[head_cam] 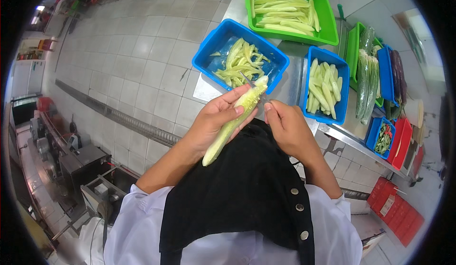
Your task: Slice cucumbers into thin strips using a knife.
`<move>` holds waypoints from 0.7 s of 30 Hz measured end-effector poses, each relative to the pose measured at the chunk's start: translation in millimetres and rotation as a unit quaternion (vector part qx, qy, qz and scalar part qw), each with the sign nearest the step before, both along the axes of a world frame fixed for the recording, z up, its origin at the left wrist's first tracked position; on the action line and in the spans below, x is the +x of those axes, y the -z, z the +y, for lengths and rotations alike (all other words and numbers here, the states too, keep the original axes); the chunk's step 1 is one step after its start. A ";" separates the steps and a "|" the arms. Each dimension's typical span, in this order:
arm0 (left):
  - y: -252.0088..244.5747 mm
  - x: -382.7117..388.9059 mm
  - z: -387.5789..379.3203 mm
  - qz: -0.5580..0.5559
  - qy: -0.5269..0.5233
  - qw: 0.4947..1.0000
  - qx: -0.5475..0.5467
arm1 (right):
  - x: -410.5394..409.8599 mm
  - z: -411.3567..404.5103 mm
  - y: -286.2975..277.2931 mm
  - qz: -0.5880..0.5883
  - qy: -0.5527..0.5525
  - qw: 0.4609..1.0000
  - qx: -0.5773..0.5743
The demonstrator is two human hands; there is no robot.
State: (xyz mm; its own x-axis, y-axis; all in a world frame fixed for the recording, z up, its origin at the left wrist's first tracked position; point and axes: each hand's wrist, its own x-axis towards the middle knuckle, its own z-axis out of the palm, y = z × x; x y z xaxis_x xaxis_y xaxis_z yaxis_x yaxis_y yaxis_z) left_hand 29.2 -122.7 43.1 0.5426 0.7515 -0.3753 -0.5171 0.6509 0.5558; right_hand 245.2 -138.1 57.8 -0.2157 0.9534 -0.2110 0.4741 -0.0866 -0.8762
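Note:
My left hand (pixel 221 120) grips a pale, peeled cucumber (pixel 233 117), its seedy inside bared near the far end. In my right hand (pixel 290 126) is a knife (pixel 248 80) with a thin metal blade; it crosses the cucumber's far end, and its tip shows on the left. The cucumber hides the middle of the blade, and my fingers cover most of the handle. Just beyond my hands stands a blue plastic basin (pixel 210 56) holding soft, pale green strips of cucumber (pixel 242 60).
A green basin (pixel 329 22) of long cucumber pieces stands behind. Shorter peeled pieces fill another blue basin (pixel 310 81) at right, on the metal counter (pixel 294 76). Further right are film-wrapped green vegetables (pixel 367 83) and a red tray (pixel 399 144). A floor drain grate (pixel 121 115) runs at left.

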 end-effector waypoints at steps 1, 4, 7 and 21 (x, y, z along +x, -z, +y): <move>0.1 0.0 0.2 0.000 -0.001 1.000 0.000 | -0.6 -2.1 1.5 0.000 -0.001 1.000 0.000; 0.7 0.4 0.4 -0.031 -0.010 0.999 0.002 | -1.2 -4.3 4.9 0.010 0.004 1.000 0.005; 1.1 1.1 -1.1 -0.036 -0.001 0.999 -0.004 | 1.1 -1.2 4.5 0.006 0.004 1.000 0.023; 1.2 -2.5 8.8 -0.060 0.013 0.998 -0.023 | -0.6 -3.5 8.7 0.005 -0.038 0.998 -0.041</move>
State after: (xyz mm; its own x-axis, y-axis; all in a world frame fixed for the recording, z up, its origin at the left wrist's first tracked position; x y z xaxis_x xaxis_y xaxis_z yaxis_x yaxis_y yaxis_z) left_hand 26.7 -113.9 41.9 0.6043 0.7208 -0.3397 -0.5615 0.6877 0.4603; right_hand 244.6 -141.5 49.1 -0.2898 0.9138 -0.2844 0.4741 -0.1211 -0.8721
